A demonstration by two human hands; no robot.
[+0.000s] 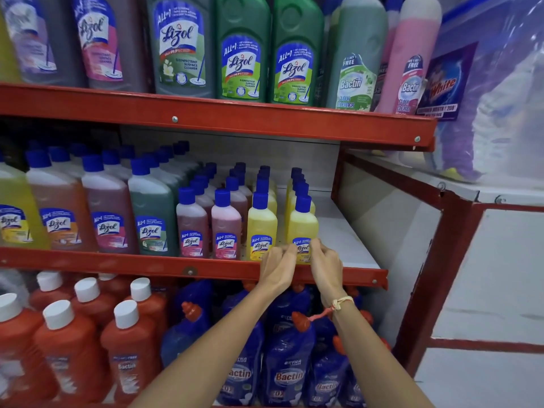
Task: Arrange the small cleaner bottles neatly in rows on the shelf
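Both hands [303,266] curled, fingertips pinching front yellow bottle [301,228].

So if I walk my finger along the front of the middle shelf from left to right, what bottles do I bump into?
Big yellow Lizol bottle → big orange one → big pink one → big green one → two small pink bottles → small yellow bottle → the small yellow bottle between the left hand and right hand → bare shelf.
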